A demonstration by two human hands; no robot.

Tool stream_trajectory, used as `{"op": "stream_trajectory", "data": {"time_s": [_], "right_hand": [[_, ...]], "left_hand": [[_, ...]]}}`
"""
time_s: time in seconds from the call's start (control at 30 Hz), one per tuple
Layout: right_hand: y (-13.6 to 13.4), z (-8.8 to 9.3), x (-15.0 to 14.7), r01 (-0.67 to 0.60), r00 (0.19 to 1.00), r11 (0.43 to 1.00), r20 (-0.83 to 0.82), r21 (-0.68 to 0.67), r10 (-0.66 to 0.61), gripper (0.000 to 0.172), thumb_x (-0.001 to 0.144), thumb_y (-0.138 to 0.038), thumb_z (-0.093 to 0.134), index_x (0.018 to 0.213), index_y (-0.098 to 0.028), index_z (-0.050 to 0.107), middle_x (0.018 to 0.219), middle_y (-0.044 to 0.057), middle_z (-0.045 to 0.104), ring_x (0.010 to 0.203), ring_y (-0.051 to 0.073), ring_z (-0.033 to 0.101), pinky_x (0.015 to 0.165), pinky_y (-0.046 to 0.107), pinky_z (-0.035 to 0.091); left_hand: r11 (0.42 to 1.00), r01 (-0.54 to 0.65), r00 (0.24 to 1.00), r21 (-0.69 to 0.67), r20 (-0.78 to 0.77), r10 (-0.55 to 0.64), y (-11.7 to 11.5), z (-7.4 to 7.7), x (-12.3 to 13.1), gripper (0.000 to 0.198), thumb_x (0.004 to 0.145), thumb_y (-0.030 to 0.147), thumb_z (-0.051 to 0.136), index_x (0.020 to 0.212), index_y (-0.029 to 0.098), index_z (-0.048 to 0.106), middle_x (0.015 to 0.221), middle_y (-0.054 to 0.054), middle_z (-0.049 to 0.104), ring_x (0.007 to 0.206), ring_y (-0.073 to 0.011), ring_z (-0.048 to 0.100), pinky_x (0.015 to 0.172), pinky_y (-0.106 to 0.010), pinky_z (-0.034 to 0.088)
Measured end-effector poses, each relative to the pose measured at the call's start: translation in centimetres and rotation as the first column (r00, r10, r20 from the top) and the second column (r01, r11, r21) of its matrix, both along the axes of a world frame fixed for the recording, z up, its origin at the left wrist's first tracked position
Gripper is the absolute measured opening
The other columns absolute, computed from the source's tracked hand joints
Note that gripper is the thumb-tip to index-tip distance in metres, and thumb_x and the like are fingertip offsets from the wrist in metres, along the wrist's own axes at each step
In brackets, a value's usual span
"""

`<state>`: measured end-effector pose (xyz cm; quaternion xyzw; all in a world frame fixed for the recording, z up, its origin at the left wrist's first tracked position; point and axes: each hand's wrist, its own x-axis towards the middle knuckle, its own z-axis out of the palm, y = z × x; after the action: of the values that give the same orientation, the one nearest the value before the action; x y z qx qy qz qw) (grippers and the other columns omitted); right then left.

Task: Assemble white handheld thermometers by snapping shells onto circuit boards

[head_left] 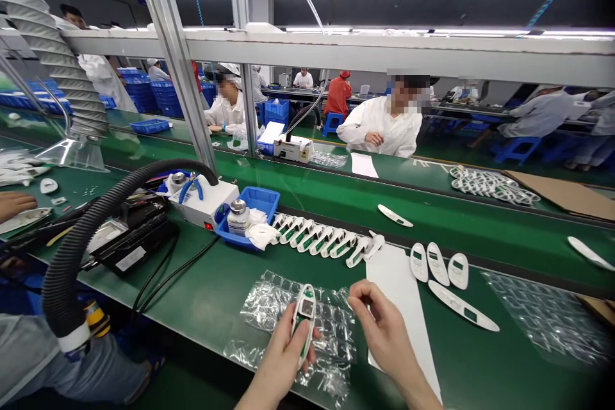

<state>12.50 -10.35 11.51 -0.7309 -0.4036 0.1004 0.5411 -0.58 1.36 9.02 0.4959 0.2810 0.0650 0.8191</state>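
My left hand (283, 349) grips a white oval device housing (306, 307) with a green circuit board and a small grey screen in it. To the right, my right hand (382, 327) is raised with thumb and fingertips pinched together. What it pinches, if anything, is too small to make out. Under both hands lies clear bubble wrap (269, 301), crumpled over the green table. Beyond it stands a row of white housings with green boards (317, 238). A white paper sheet (398, 282) lies partly beneath my right hand.
White oval covers (437, 264) and a longer one (464, 305) lie right of the paper. A blue tray (262, 195) holds a bottle and tissues. Left of it are a white box (204, 202) and a black hose (62, 256). Co-workers sit across the green conveyor (336, 195).
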Motion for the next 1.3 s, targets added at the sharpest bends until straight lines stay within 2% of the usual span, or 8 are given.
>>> {"op": "stream_trajectory", "data": {"time_s": [0.23, 0.43, 0.77, 0.9, 1.03, 1.17, 1.23, 1.3], "right_hand": [[1.2, 0.0, -1.0, -0.252, 0.952, 0.951, 0.129, -0.181, 0.277, 0.013, 0.097, -0.025, 0.041, 0.094, -0.020, 0.053, 0.095, 0.006, 0.052, 0.087, 0.016, 0.051, 0.076, 0.027, 0.042], [2.0, -1.0, -2.7, -0.162, 0.898, 0.972, 0.382, -0.170, 0.216, 0.010, 0.095, -0.014, 0.040, 0.093, -0.018, 0.049, 0.091, 0.005, 0.050, 0.081, 0.016, 0.049, 0.072, 0.028, 0.040], [2.3, -1.8, -2.6, -0.063, 0.717, 0.995, 0.690, -0.079, 0.100, 0.013, 0.090, -0.006, 0.044, 0.092, -0.015, 0.052, 0.083, 0.005, 0.052, 0.076, 0.016, 0.044, 0.075, 0.032, 0.035], [2.4, -2.1, -3.0, -0.055, 0.715, 0.997, 0.694, -0.061, 0.082, 0.016, 0.090, -0.004, 0.042, 0.093, -0.015, 0.053, 0.083, 0.006, 0.053, 0.077, 0.016, 0.045, 0.076, 0.032, 0.036], [2.2, -2.2, -2.2, -0.093, 0.823, 0.995, 0.559, -0.048, 0.104, 0.014, 0.091, -0.008, 0.040, 0.086, -0.016, 0.050, 0.080, 0.003, 0.052, 0.074, 0.014, 0.047, 0.072, 0.027, 0.039], [0.7, -2.4, 2.1, 0.123, 0.945, 0.992, 0.306, -0.003, -0.116, 0.013, 0.092, -0.016, 0.043, 0.079, -0.018, 0.047, 0.072, 0.000, 0.051, 0.065, 0.011, 0.047, 0.058, 0.021, 0.039], [0.0, -3.0, 4.4, 0.292, 0.878, 0.956, 0.403, -0.027, -0.257, 0.012, 0.090, -0.017, 0.045, 0.079, -0.017, 0.048, 0.074, 0.000, 0.053, 0.066, 0.012, 0.048, 0.061, 0.023, 0.038], [-0.4, -3.8, 5.6, 0.380, 0.754, 0.923, 0.599, -0.062, -0.271, 0.012, 0.089, -0.017, 0.044, 0.079, -0.016, 0.050, 0.079, 0.003, 0.056, 0.071, 0.014, 0.049, 0.067, 0.028, 0.037]], "left_hand": [[0.999, -0.010, 0.999, -0.045, -0.045, 0.008, -0.6, 0.6, -0.2, 0.073, 0.079, 0.056, 0.059, 0.136, 0.019, 0.032, 0.083, -0.001, 0.057, 0.059, -0.0101, 0.050, 0.056, -0.023, 0.040], [0.994, -0.027, 1.000, -0.107, 0.007, 0.028, -0.7, 0.5, -0.7, 0.089, 0.076, 0.022, 0.054, 0.149, 0.013, 0.003, 0.119, -0.011, 0.055, 0.072, -0.0121, 0.052, 0.073, -0.026, 0.046], [0.995, -0.049, 0.998, -0.087, 0.026, 0.051, -1.6, -1.0, -0.4, 0.097, 0.073, 0.024, 0.055, 0.150, 0.015, -0.002, 0.156, -0.010, 0.017, 0.091, -0.0163, 0.056, 0.075, -0.025, 0.047], [1.000, 0.008, 1.000, -0.002, -0.009, -0.008, -1.5, -1.6, -0.6, 0.096, 0.080, 0.031, 0.056, 0.150, 0.011, -0.006, 0.154, -0.014, 0.020, 0.103, -0.0198, 0.054, 0.084, -0.027, 0.046], [0.998, 0.027, 0.998, 0.058, -0.049, -0.024, -1.5, -2.0, -0.8, 0.092, 0.084, 0.043, 0.056, 0.150, 0.014, 0.001, 0.131, -0.016, 0.051, 0.080, -0.0153, 0.057, 0.080, -0.029, 0.047], [0.993, -0.035, 0.998, -0.110, 0.050, 0.041, -1.4, -1.7, -1.0, 0.092, 0.079, 0.045, 0.064, 0.149, 0.017, 0.011, 0.117, -0.013, 0.057, 0.077, -0.0155, 0.052, 0.065, -0.026, 0.046], [0.980, -0.046, 0.998, -0.193, 0.038, 0.055, -1.1, -1.5, -1.1, 0.092, 0.079, 0.044, 0.066, 0.149, 0.019, 0.011, 0.118, -0.012, 0.055, 0.081, -0.0157, 0.051, 0.064, -0.026, 0.045], [0.974, -0.051, 0.998, -0.219, 0.017, 0.056, -0.8, -1.2, -1.1, 0.094, 0.079, 0.042, 0.066, 0.149, 0.020, 0.007, 0.118, -0.011, 0.054, 0.081, -0.0153, 0.049, 0.066, -0.026, 0.044]]}}
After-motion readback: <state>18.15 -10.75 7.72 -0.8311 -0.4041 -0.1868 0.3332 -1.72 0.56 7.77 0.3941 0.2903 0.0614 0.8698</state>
